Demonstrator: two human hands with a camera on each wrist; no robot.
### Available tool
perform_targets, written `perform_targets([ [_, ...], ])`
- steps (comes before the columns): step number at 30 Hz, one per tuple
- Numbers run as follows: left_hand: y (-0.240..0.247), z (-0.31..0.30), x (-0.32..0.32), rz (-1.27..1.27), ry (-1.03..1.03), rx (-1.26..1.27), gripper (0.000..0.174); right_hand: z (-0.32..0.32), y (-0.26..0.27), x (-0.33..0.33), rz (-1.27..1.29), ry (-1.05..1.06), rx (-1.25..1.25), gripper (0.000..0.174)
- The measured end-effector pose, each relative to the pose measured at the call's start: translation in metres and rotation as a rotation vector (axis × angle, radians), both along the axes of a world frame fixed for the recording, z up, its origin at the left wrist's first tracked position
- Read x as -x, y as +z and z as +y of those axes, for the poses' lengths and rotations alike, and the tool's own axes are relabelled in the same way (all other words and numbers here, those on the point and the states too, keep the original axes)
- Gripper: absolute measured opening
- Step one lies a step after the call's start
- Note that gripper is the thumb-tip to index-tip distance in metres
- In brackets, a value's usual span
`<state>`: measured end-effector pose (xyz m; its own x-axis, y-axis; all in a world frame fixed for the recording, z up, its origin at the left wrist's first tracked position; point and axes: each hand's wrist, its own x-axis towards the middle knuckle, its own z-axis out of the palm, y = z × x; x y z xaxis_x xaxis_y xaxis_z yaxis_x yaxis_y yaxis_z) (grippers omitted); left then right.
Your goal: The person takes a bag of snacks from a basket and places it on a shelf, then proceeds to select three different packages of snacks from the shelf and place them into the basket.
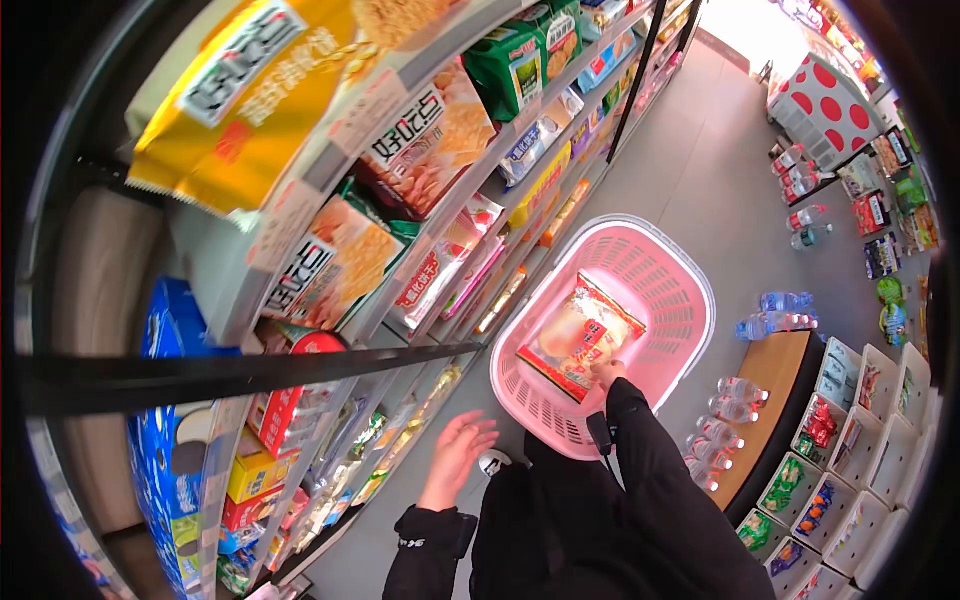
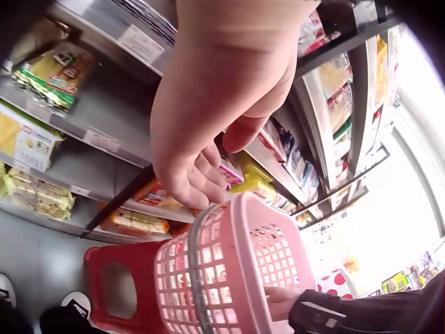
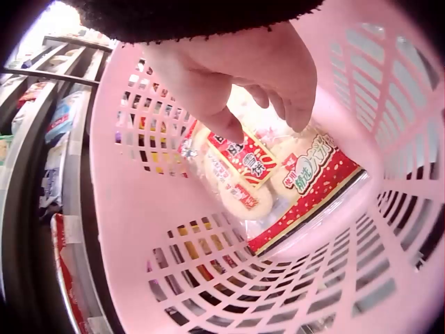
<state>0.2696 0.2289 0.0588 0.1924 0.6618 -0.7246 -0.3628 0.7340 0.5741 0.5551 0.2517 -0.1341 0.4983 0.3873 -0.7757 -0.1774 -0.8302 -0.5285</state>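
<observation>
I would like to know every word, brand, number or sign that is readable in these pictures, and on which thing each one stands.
"好吃点": yellow bag, top left.
"好吃点": upper cracker pack below it.
"好吃点": lower cracker pack.
"威化饼干", probably: red-and-white pack.
"精选": packet in the pink basket.
Too small or blurred: other packaging print, shelf tags, left sleeve lettering.

My right cloth sleeve [image 3: 188, 17] looks matt and rough over the smooth plastic basket [image 3: 135, 202]; inside it lies a glossy film packet [image 3: 268, 184].
</observation>
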Motion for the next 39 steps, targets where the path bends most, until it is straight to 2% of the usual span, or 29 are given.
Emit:
perform_targets([
  [4, -0.007, 0.008, -0.015, -0.053, -0.010, 0.017, 0.025, 0.000, -0.017, -0.005, 0.050, 0.001, 0.022, 0.053],
  [6, -0.012, 0.006, -0.016, -0.051, -0.006, 0.041, 0.025, 0.000, -0.023, -0.007, 0.165, -0.093, 0.002, 0.057],
  [9, -0.015, 0.001, -0.016, -0.023, -0.007, 0.091, 0.025, -0.004, -0.071, -0.018, 0.307, -0.083, 0.055, 0.054],
  [10, -0.015, -0.001, -0.015, -0.004, 0.006, 0.108, 0.025, 0.000, -0.054, -0.015, 0.307, -0.083, 0.056, 0.054],
  [12, -0.014, -0.004, -0.014, 0.016, 0.019, 0.123, 0.025, 0.013, 0.008, -0.003, 0.455, -0.240, -0.159, 0.047],
  [16, -0.018, -0.008, -0.013, -0.003, 0.024, 0.137, 0.025, 0.010, 0.003, -0.005, 0.405, -0.222, -0.151, 0.045],
  [18, -0.017, -0.008, -0.013, -0.009, 0.023, 0.137, 0.025, 0.011, 0.010, 0.001, 0.495, -0.332, -0.355, 0.051],
  [19, -0.016, -0.007, -0.015, -0.012, 0.015, 0.127, 0.025, 0.014, 0.017, 0.002, 0.496, -0.328, -0.359, 0.051],
  [24, -0.011, -0.008, -0.013, -0.039, 0.009, 0.074, 0.025, 0.019, 0.081, -0.009, 0.495, -0.234, -0.455, 0.045],
  [30, 0.000, -0.018, -0.003, -0.068, -0.003, -0.005, 0.027, -0.007, 0.144, -0.037, 0.530, -0.125, -0.618, 0.042],
  [33, 0.013, -0.026, 0.004, -0.133, -0.022, -0.082, 0.030, -0.023, 0.196, -0.024, 0.634, -0.031, -0.661, 0.042],
  [35, 0.019, -0.038, 0.011, -0.278, -0.074, -0.098, 0.037, -0.034, 0.214, -0.006, 0.700, 0.057, -0.654, 0.043],
  [39, 0.041, -0.075, 0.038, -0.337, -0.087, -0.149, 0.046, -0.056, 0.237, 0.050, 0.876, 0.309, -0.551, 0.051],
])
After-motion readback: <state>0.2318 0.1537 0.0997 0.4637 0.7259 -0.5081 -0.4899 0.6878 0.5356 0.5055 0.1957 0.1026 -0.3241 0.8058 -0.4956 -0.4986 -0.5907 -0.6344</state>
